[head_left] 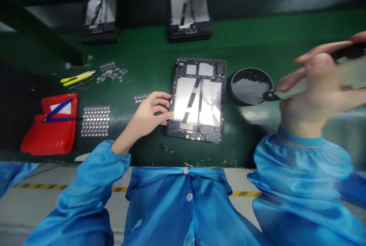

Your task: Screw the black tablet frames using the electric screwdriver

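Note:
An opened tablet (210, 103) lies on the green bench, its silvery battery cells and dark ribbon cables exposed. My left hand (150, 112) rests at its left edge, fingers half curled, with thumb and fingertips pressed against the frame. To the right, my right hand (311, 86), blurred, is wrapped round a screwdriver (347, 74) with a pale body and dark nose. The nose points left at the rim of a round black dish (235, 95) of many tiny metal parts, probably screws. Whether the tip touches them I cannot tell. A small strip of metal parts (140, 98) lies beside my left hand.
Two stacks of opened tablets (100, 13) (190, 11) stand at the back. On the left lie yellow cutters or knives (76, 79), loose metal pieces (111, 74), a sheet of small parts (95, 121), and blue-handled pliers (58, 111) on a red pouch (48, 135).

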Demonstrator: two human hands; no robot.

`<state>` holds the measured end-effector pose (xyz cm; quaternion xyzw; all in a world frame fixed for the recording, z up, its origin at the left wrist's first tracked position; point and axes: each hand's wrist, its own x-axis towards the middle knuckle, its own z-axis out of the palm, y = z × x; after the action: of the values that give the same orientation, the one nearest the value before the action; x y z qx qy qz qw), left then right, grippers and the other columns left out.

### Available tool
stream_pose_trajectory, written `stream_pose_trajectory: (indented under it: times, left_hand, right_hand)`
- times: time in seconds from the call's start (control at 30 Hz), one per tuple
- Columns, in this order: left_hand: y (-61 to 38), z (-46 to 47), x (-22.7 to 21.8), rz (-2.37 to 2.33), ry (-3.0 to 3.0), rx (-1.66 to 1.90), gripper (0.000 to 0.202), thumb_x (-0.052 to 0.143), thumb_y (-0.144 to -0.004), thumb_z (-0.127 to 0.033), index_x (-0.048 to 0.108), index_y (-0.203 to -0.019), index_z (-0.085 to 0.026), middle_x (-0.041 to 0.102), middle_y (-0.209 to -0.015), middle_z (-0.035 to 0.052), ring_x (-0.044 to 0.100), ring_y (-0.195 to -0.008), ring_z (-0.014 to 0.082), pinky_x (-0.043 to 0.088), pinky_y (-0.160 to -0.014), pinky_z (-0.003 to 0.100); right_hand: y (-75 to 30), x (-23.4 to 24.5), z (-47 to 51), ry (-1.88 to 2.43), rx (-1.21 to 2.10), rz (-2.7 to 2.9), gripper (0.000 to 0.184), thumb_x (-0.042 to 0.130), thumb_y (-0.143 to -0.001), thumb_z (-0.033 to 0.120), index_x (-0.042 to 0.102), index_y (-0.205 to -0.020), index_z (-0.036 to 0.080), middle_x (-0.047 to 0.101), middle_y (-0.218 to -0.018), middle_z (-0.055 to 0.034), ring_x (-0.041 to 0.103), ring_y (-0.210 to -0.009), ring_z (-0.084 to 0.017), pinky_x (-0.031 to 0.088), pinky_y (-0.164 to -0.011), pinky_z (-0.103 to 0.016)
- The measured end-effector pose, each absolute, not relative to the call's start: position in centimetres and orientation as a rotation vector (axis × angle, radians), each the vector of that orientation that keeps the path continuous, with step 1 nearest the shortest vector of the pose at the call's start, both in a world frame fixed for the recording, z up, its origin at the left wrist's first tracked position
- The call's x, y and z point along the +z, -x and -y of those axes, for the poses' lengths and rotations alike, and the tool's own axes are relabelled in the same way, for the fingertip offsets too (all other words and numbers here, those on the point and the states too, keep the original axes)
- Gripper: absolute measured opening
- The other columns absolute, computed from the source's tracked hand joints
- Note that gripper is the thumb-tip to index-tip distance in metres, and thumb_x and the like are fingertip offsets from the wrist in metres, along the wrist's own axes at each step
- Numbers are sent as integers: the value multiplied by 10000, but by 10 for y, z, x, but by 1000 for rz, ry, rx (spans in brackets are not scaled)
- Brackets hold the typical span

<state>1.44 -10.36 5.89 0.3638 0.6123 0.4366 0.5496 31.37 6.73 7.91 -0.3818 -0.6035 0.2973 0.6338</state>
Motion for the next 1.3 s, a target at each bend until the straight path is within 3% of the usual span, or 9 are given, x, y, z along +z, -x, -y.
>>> stream_pose_trajectory:
  times: [0.07, 0.13, 0.27, 0.47, 0.93, 1.13, 1.3]
  left_hand:
    - [-16, 106, 58, -1460, -841, 1042, 584, 969, -776, -227, 663, -1273, -211, 640, -1118, 44, 707, -855, 154, 726, -601, 259]
    - [-18, 108, 56, -1462, -840, 1057, 597, 995, -765, -253, 663, -1259, -211, 643, -1107, 36, 714, -863, 157, 733, -608, 265]
    - [-21, 111, 54, -1465, -840, 1096, 557, 997, -798, -268, 669, -1245, -212, 646, -1091, 26, 713, -849, 143, 734, -608, 254]
    - [-21, 113, 54, -1467, -843, 1158, 574, 1042, -737, -204, 696, -1195, -214, 672, -1092, 28, 727, -833, 140, 728, -593, 238]
    - [-19, 112, 53, -1438, -887, 1104, 440, 998, -822, -224, 742, -1180, -227, 650, -1107, 29, 734, -870, 140, 740, -648, 238]
    - [-19, 108, 49, -1407, -901, 1091, 438, 973, -836, -236, 719, -1192, -214, 624, -1161, 32, 732, -856, 126, 742, -655, 244]
    - [-24, 105, 43, -1388, -927, 1106, 445, 947, -824, -216, 705, -1196, -189, 623, -1151, 55, 727, -859, 148, 742, -649, 256]
  right_hand:
    - [-313, 75, -76, 658, 730, 1321, 564, 722, -866, 366, 327, -1155, 87, 521, -911, 0, 539, -641, -12, 453, -520, -123]
    - [-313, 70, -85, 630, 737, 1297, 543, 720, -895, 388, 336, -1154, 105, 492, -819, 40, 474, -547, -5, 404, -491, -101]
    - [-314, 57, -97, 605, 739, 1254, 653, 796, -854, 510, 337, -1129, 136, 437, -743, 70, 379, -448, -13, 253, -410, -116]
    - [-317, 48, -103, 599, 831, 1287, 665, 814, -828, 513, 349, -1133, 149, 459, -698, 75, 351, -432, -25, 241, -401, -172]
    - [-319, 42, -105, 588, 854, 1360, 640, 837, -798, 525, 398, -1104, 174, 478, -694, 60, 321, -442, -12, 202, -399, -208]
    - [-319, 38, -99, 651, 811, 1388, 630, 828, -832, 556, 430, -1159, 194, 524, -765, 35, 342, -502, 11, 222, -419, -184]
    - [-315, 60, -88, 649, 732, 1395, 624, 807, -868, 503, 399, -1207, 174, 603, -935, 15, 444, -557, 3, 291, -417, -177]
